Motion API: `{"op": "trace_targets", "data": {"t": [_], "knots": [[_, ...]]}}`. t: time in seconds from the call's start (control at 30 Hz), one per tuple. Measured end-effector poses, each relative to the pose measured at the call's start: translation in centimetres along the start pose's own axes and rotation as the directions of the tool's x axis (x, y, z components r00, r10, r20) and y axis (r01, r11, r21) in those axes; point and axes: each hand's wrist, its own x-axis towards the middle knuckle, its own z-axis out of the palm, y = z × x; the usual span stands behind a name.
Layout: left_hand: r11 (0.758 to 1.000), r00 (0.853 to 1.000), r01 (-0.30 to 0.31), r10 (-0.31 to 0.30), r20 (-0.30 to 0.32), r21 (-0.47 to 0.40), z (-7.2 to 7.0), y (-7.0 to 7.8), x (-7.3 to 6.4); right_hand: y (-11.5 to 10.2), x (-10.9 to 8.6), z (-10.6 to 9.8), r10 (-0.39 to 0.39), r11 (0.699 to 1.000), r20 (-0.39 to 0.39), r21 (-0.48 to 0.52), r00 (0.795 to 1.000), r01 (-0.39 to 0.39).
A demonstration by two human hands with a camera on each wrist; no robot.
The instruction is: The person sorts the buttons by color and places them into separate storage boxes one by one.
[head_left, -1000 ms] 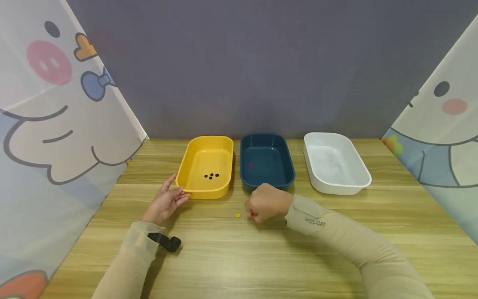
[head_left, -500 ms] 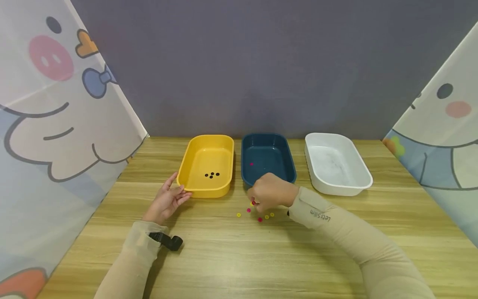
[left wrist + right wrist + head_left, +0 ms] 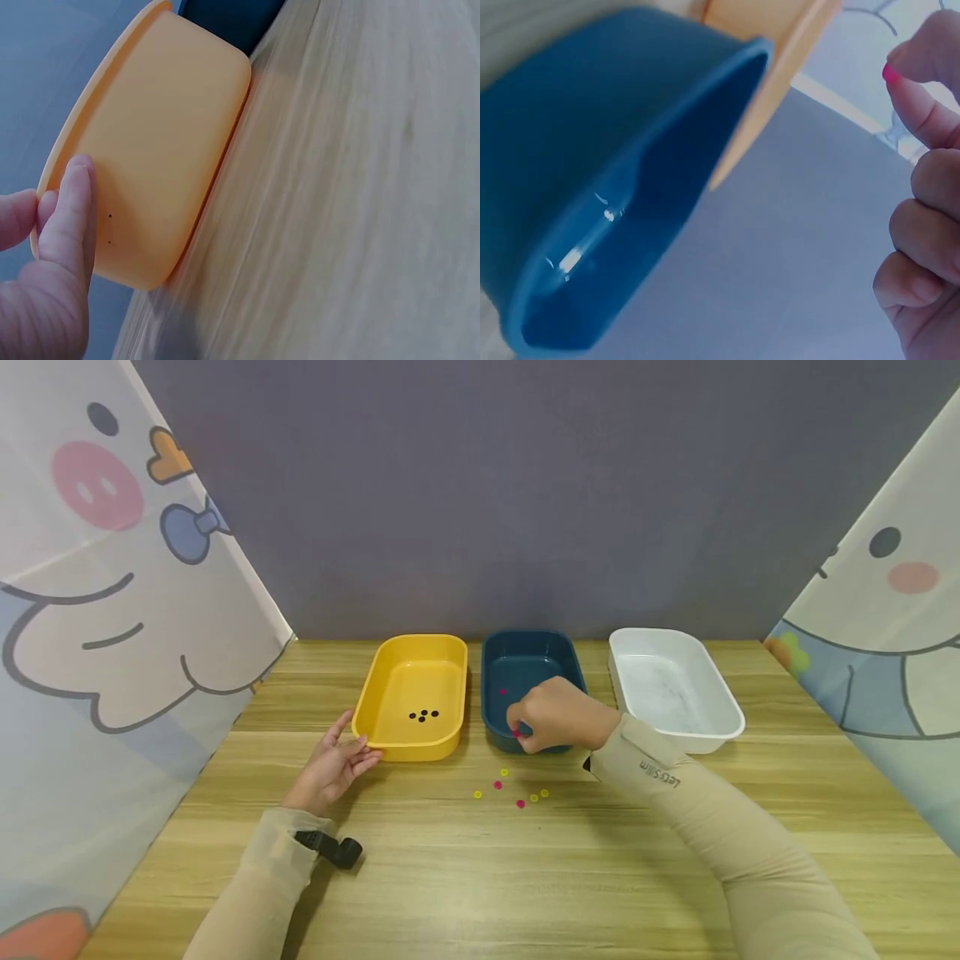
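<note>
Your two hands are apart. Your left hand (image 3: pixel 332 768) grips the yellow tray (image 3: pixel 420 678) by its rim, at the near corner between seven and eight o'clock; the left wrist view shows your thumb at the rim and a finger laid against the outer wall. Your right hand (image 3: pixel 558 714) pinches a pink button (image 3: pixel 516 734) between thumb and forefinger. From the head, that button shows at seven o'clock of the blue tray (image 3: pixel 536 667), at its near rim; the right wrist view has it clear of the tray, your other fingers curled in.

Inside the blue tray, a second pink button (image 3: pixel 502 692) lies toward nine o'clock. Four black buttons (image 3: pixel 422 719) sit clustered in the yellow tray, at the six o'clock end of its floor.

On the table (image 3: pixel 450 877), at six o'clock of the blue tray, lie two loose pink buttons (image 3: pixel 498 785) and four yellow buttons (image 3: pixel 477 794). Around the farther pink one, a yellow lies just beyond at about twelve, another toward eight, and the nearer pink at four. Two yellows sit side by side at two o'clock of that nearer pink.

The white tray (image 3: pixel 667 692) stands at three o'clock of the blue one, the yellow tray at nine.
</note>
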Motion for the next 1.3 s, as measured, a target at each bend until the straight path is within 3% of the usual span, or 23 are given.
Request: {"op": "trace_targets", "data": {"t": [0.17, 0.33, 0.43, 0.67, 0.93, 1.03, 1.17, 1.3], "knots": [[1.0, 1.0, -0.003, 0.003, -0.002, -0.006, 0.1, 0.2, 0.0, 0.9, -0.2, -1.0, 0.024, 0.999, -0.069, -0.021, 0.997, -0.026], [0.999, 1.0, -0.014, 0.014, 0.005, 0.041, 0.3, 0.1, 0.2, 1.8, -0.6, -1.1, 0.055, 0.997, -0.106, -0.046, 0.993, -0.06], [0.999, 1.0, -0.013, 0.013, -0.007, 0.052, 0.3, -0.2, 0.3, 2.4, -0.8, -0.7, 0.095, 0.995, -0.082, -0.008, 0.992, -0.096], [0.999, 0.999, -0.005, 0.007, -0.036, 0.051, -0.5, -1.2, -1.0, 3.5, 0.0, 1.0, 0.19, 0.974, 0.065, 0.112, 0.98, -0.196], [0.997, 0.999, -0.027, 0.03, -0.037, 0.071, -0.9, -1.0, -1.3, 5.2, 1.4, 1.4, 0.224, 0.965, 0.062, 0.127, 0.973, -0.23], [0.996, 0.999, -0.023, 0.026, -0.039, 0.083, -0.7, -0.8, -1.1, 6.0, 1.5, 1.2, 0.271, 0.95, 0.081, 0.14, 0.959, -0.28], [0.995, 0.999, -0.026, 0.029, -0.029, 0.097, -0.3, -0.7, -0.7, 6.9, 1.6, 0.8, 0.354, 0.922, 0.133, 0.119, 0.926, -0.37], [0.995, 0.999, -0.032, 0.034, -0.019, 0.093, 0.0, -0.6, -0.3, 7.7, 1.8, 0.6, 0.387, 0.912, 0.176, 0.074, 0.905, -0.404]]}}
